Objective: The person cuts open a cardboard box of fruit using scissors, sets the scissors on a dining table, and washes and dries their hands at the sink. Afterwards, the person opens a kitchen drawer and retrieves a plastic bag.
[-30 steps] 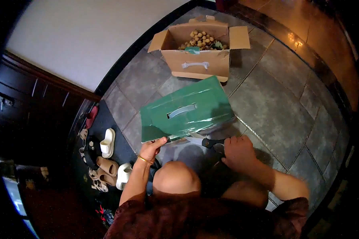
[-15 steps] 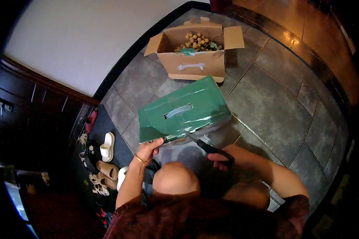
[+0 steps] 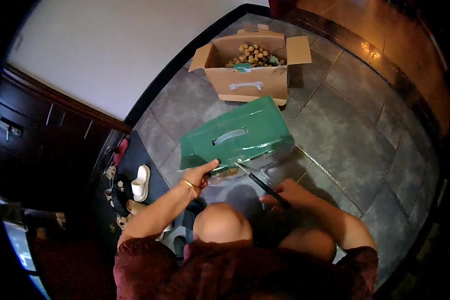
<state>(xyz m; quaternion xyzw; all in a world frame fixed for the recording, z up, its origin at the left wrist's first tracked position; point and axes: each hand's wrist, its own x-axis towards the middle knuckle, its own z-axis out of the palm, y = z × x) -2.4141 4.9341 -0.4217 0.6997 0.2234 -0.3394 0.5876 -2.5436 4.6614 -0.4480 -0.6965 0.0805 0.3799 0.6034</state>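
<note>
A green carton (image 3: 262,120) with a pale plastic carry handle (image 3: 230,135) stands tilted across the view, its top and near side facing me. My left hand (image 3: 200,176), a gold bangle at its wrist, is closed on the carton's near left edge, thumb on top. In my right hand (image 3: 287,194) is a pair of black-handled scissors (image 3: 262,184). Their metal tip touches the carton's near top edge, just right of my left thumb, where shiny clear tape runs. Whether the tip is under the tape I cannot tell.
Behind the green carton stands an open brown cardboard box (image 3: 270,90) holding round tan fruit (image 3: 254,53) on stems. Several shoes, among them a white slide (image 3: 141,183), lie on a dark mat (image 3: 150,155) at left. Grey tiles (image 3: 345,130) stretch to the right.
My left hand has shifted a little right and up along the carton's edge. The scissors have turned in my right hand, their tip still at the edge. The whole view has shifted slightly.
</note>
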